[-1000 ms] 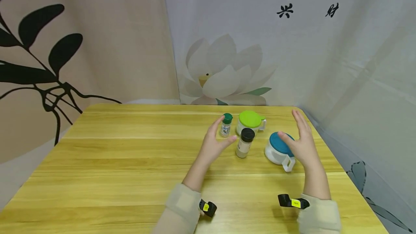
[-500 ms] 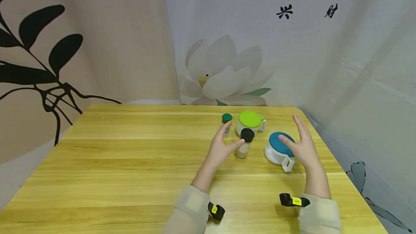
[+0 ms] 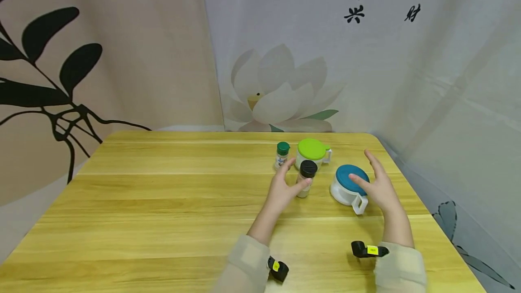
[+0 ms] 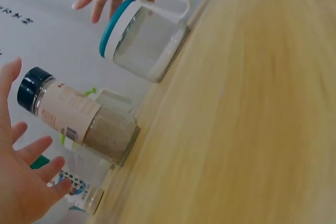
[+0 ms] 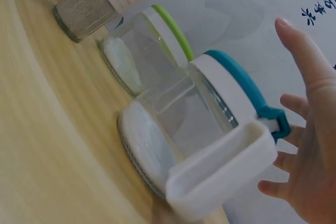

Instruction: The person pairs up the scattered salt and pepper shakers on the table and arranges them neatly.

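My left hand [image 3: 284,190] is at the near left side of a black-capped spice jar [image 4: 68,111], thumb and fingers spread apart around it without a visible grip. The jar stands upright, with a pale label and brownish powder inside. My right hand [image 3: 380,189] hovers by a clear seasoning jar with a blue lid [image 5: 173,124], its fingers spread and its thumb over the lid in the head view. White contents cover that jar's bottom, and its white handle [image 5: 223,169] points toward me. Whether either hand touches a jar, I cannot tell.
Behind the black-capped jar stand a lime-green-lidded seasoning jar [image 3: 311,149] and a small green-capped shaker [image 3: 282,153]. All rest on a wooden table [image 3: 142,202]. A printed cloth [image 3: 281,89] hangs beyond the far edge.
My left hand has moved right and slightly down in the head view, closer to the black-capped spice jar. The right hand has barely shifted. The jars stay in place.
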Demonstrator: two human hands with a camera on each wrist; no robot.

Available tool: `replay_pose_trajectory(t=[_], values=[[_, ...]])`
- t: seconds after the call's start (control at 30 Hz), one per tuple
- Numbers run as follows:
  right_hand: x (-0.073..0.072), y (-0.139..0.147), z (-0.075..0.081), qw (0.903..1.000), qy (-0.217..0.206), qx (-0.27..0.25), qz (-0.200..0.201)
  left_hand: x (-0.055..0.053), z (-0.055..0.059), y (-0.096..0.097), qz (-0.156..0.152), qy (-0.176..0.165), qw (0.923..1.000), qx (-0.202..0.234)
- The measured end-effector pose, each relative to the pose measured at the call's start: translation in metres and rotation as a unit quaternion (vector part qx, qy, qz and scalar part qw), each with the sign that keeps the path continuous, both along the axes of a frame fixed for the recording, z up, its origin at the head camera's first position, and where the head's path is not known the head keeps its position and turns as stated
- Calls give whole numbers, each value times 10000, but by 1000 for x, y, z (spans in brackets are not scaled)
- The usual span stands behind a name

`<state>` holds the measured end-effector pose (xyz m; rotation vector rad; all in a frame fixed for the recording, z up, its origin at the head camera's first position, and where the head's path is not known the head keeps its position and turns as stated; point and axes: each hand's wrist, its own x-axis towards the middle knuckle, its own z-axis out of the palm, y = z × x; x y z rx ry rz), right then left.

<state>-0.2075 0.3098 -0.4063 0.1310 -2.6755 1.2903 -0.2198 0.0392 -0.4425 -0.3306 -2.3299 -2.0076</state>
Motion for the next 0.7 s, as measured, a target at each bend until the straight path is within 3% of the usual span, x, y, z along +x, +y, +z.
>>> replay_pose_trajectory(t=[0.7], values=[[-4, 4, -12, 9982, -498, -179, 293, 2, 2, 16, 123, 89, 9997, 209]])
